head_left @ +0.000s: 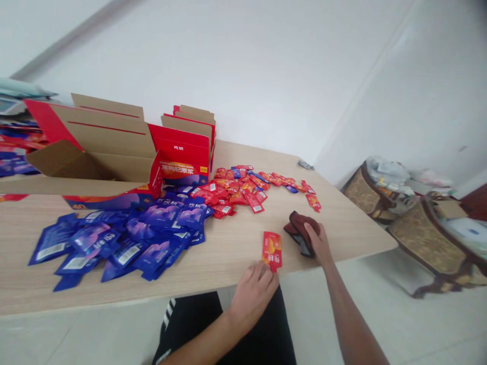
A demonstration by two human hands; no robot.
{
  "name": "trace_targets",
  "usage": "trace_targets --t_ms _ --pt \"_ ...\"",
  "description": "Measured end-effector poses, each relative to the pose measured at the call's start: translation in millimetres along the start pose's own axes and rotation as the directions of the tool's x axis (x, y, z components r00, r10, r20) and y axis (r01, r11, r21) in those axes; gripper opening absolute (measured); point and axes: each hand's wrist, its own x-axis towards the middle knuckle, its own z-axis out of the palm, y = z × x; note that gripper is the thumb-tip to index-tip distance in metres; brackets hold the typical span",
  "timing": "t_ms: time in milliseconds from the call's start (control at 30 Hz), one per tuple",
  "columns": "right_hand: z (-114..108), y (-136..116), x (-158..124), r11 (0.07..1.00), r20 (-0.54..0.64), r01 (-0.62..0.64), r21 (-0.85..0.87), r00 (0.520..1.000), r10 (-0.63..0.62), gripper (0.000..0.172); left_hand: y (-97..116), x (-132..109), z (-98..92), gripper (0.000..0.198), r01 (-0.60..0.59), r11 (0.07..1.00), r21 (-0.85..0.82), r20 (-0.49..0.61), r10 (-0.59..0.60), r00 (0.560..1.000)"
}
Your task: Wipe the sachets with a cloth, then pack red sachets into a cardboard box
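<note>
My left hand (254, 291) rests at the near edge of the wooden table (236, 243), with its fingertips on the lower end of a single red sachet (272, 249) lying flat. My right hand (318, 242) lies on a dark red and black object (300, 230) a little to the right of that sachet. Further back spreads a heap of small red sachets (243, 190). To the left lies a pile of larger blue pouches (125, 238).
An open red and blue cardboard box (95, 157) stands at the back left, with a second open box (186, 147) beside it. More packets are stacked at the far left (15, 147). Wooden chairs with clutter (418, 218) stand on the right.
</note>
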Motion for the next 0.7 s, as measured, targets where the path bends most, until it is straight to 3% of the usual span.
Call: trace_targets --t_ms 133,200,267,300,333,400,433,467,700 --pt "-1 -10 -17 0.992 -0.045 0.076 -0.098 0.996 -0.081 0.057 -1 0 -1.2 0.025 -0.012 1.000 0.013 -0.015 0.012 1.000" --pt "1 -16 -33 0.986 -0.003 0.113 -0.119 0.993 -0.114 0.056 -2 -1 -1.3 0.021 -0.022 1.000 -0.001 -0.033 0.022 0.999" --pt "6 -21 -53 0.970 0.141 0.187 -0.156 0.976 -0.165 0.051 -2 -1 -1.4 0.016 -0.025 0.999 -0.031 -0.050 0.023 0.998" --pt "8 -24 -62 0.947 0.271 0.266 -0.181 0.939 -0.212 0.046 -2 -1 -1.6 0.014 -0.021 0.999 -0.049 -0.054 0.019 0.998" --pt "11 -27 -69 0.908 0.415 0.369 -0.197 0.871 -0.264 0.039 -2 0 -1.9 0.013 -0.012 0.998 -0.067 -0.055 0.008 0.998" --pt "17 -31 -77 0.794 0.646 0.577 -0.193 0.683 -0.340 0.027 -2 0 -2.8 0.013 0.015 0.995 -0.098 -0.042 -0.019 0.999" --pt "20 -32 -76 0.736 0.704 0.650 -0.192 0.613 -0.358 0.023 -2 0 -3.3 0.014 0.027 0.993 -0.113 -0.033 -0.031 0.999" --pt "24 -33 -72 0.696 0.720 0.688 -0.207 0.588 -0.367 0.020 -2 1 -3.6 0.014 0.036 0.991 -0.129 -0.022 -0.039 0.999" --pt "54 -35 -4 0.631 0.648 0.703 -0.328 0.654 -0.391 0.020 -4 -1 3.6 0.016 0.053 0.975 -0.214 -0.037 -0.063 0.997"
